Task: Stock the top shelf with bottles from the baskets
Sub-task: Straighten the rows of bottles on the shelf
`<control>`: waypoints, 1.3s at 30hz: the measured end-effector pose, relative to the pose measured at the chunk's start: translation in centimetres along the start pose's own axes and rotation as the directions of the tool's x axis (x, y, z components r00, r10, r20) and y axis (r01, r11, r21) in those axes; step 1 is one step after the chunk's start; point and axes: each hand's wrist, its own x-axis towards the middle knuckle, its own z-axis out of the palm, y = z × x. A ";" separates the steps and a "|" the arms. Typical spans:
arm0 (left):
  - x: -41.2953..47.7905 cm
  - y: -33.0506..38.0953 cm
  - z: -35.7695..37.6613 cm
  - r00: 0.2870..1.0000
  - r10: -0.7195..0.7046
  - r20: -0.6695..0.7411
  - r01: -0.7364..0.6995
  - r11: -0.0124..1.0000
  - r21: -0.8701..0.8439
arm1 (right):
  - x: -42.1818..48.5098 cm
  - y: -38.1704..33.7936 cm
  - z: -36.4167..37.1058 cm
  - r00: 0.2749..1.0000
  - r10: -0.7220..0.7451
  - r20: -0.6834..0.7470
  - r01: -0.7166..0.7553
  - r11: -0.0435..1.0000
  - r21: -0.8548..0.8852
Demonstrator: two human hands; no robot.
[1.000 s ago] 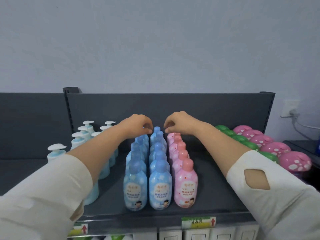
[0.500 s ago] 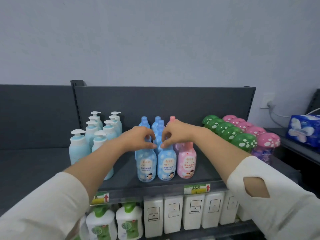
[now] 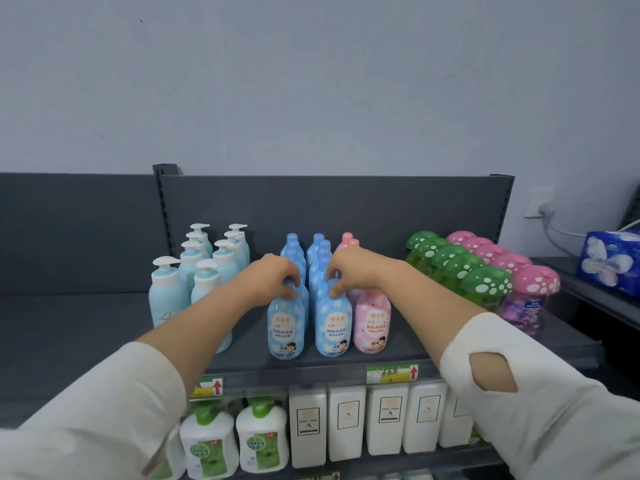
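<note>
Since one second earlier, both hands have come forward from the rear of the bottle rows to the front, and the view now takes in more of the shelf below. Pale grey wall (image 3: 311, 81) fills the upper half. Beneath it stands the dark grey back panel (image 3: 346, 209), with the top shelf (image 3: 86, 327) running the full width. Two cream sleeves (image 3: 104, 410) enter from the lower corners, forearms bare. On the top shelf, from left to right, stand pale blue pump bottles (image 3: 166, 296), two rows of blue bottles, one row of pink bottles (image 3: 372, 323), then green mushroom-capped bottles (image 3: 486, 280) and pink mushroom-capped bottles (image 3: 535, 282). On the lower shelf stand white rectangular bottles (image 3: 346, 420) and, to their left, green-and-white pump bottles (image 3: 207, 441). A blue tissue pack (image 3: 609, 261) lies on a separate surface at far right. The left hand (image 3: 273, 277) is curled over the cap of the front left blue bottle (image 3: 286, 327). The right hand (image 3: 353, 268) pinches the cap of the front right blue bottle (image 3: 333, 327) with its fingertips. Both bottles stand upright near the shelf's front edge, just beside each other. Price labels (image 3: 391, 372) with red arrows sit on the shelf's front rail.
</note>
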 end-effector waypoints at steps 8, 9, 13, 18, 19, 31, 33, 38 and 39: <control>0.3 -0.1 0.4 1.000 0.005 -0.014 -0.005 0.999 -0.035 | 0.4 0.0 -0.4 0.999 0.012 0.039 -0.013 1.000 0.010; 0.3 -0.2 0.4 1.000 0.005 -0.016 -0.006 0.999 -0.042 | 0.4 0.1 -0.5 0.999 0.014 0.042 -0.015 1.000 0.012; 0.5 -0.2 0.5 1.000 -0.002 -0.019 0.001 0.999 -0.050 | 0.7 0.2 -0.5 0.998 0.021 0.060 -0.022 1.000 0.009; 0.6 -0.3 0.3 0.999 0.003 0.050 0.000 0.999 -0.047 | 0.9 0.3 -0.5 0.996 0.033 0.086 -0.034 0.999 0.004; 0.6 -0.3 0.2 0.998 0.000 0.066 0.004 0.998 -0.055 | 0.9 0.4 -0.6 0.995 0.034 0.091 -0.034 0.999 -0.003; -2.9 -0.3 -3.9 0.986 -0.114 -0.117 0.117 0.993 0.013 | -0.2 -1.9 -2.0 0.990 -0.067 -0.121 0.059 0.996 -0.069; -4.6 -0.8 -4.9 0.973 -0.154 -0.174 0.164 0.986 0.045 | 0.0 -2.7 -2.1 0.986 -0.081 -0.143 0.071 0.995 -0.074; -8.8 -3.8 -6.7 0.926 -0.230 -0.300 0.280 0.950 0.136 | 0.8 -6.3 -1.7 0.971 -0.194 -0.141 0.185 0.980 -0.078; -9.4 -4.5 -6.9 0.921 -0.247 -0.301 0.299 0.944 0.142 | 1.0 -7.2 -1.5 0.967 -0.214 -0.141 0.207 0.976 -0.065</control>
